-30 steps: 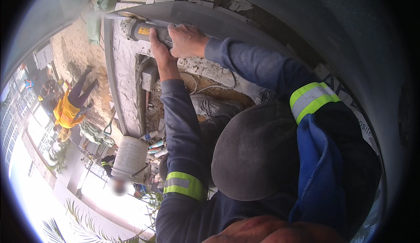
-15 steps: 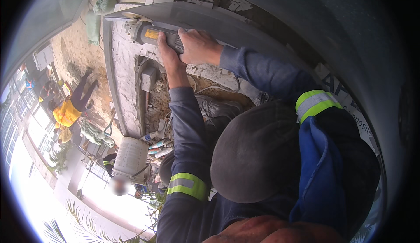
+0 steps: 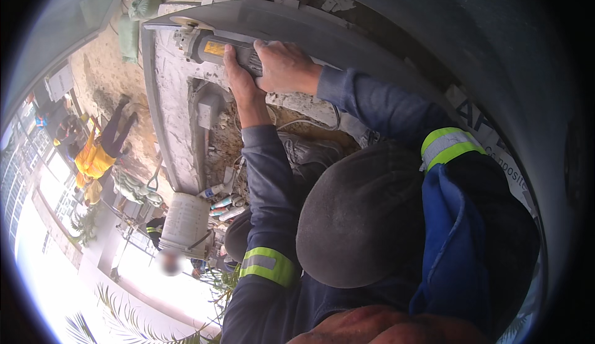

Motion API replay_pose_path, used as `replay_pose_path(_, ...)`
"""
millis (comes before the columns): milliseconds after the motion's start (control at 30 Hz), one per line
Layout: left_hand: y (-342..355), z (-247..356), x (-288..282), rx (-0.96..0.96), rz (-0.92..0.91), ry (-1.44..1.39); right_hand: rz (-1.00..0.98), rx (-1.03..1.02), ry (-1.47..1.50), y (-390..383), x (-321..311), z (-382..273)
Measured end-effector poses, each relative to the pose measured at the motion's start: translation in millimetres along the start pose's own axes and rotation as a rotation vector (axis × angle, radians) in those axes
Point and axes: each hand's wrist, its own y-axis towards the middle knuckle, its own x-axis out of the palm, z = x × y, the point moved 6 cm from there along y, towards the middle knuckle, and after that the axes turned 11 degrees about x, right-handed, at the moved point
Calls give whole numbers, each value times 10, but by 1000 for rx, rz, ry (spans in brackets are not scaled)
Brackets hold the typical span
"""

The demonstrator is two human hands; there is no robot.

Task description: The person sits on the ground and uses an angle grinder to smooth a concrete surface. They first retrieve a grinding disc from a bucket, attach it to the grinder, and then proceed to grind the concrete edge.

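Well, the left hand (image 3: 248, 90) is closed on the grey grinder (image 3: 214, 48) and the right hand (image 3: 288, 66) grips its rear; its head juts left of both, over the rough pale ledge (image 3: 176, 93).

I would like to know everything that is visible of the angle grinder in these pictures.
The angle grinder has a dark grey, plastic-looking body, a yellow label, a ribbed rear and a paler, metallic-looking head. A tan disc shows along the head's upper side. The tool points left, over the rough whitish ledge. The left hand holds its body; the right hand grips the rear. Whether the disc spins cannot be told.
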Motion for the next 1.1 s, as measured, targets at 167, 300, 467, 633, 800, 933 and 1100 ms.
replay_pose_path(167,-86,24,54,9,36,20,-27,16,-11,-56,-40,24)
replay_pose_path(300,-123,45,85,18,57,4,-33,15,-39,-74,-57,25)
replay_pose_path(467,-123,47,79,2,15,48,-40,24,-11,-69,-38,16)
replay_pose_path(633,6,-22,6,-10,12,-9,8,-7,-12,14,-8,6)
replay_pose_path(800,37,-30,-44,17,6,-57,-43,20,-29,44,13,-6)
replay_pose_path(933,5,-7,19,21,4,-52,32,-16,-21,24,12,11)
replay_pose_path(1100,-99,6,71,-3,30,33,-41,19,6,-84,-88,13)
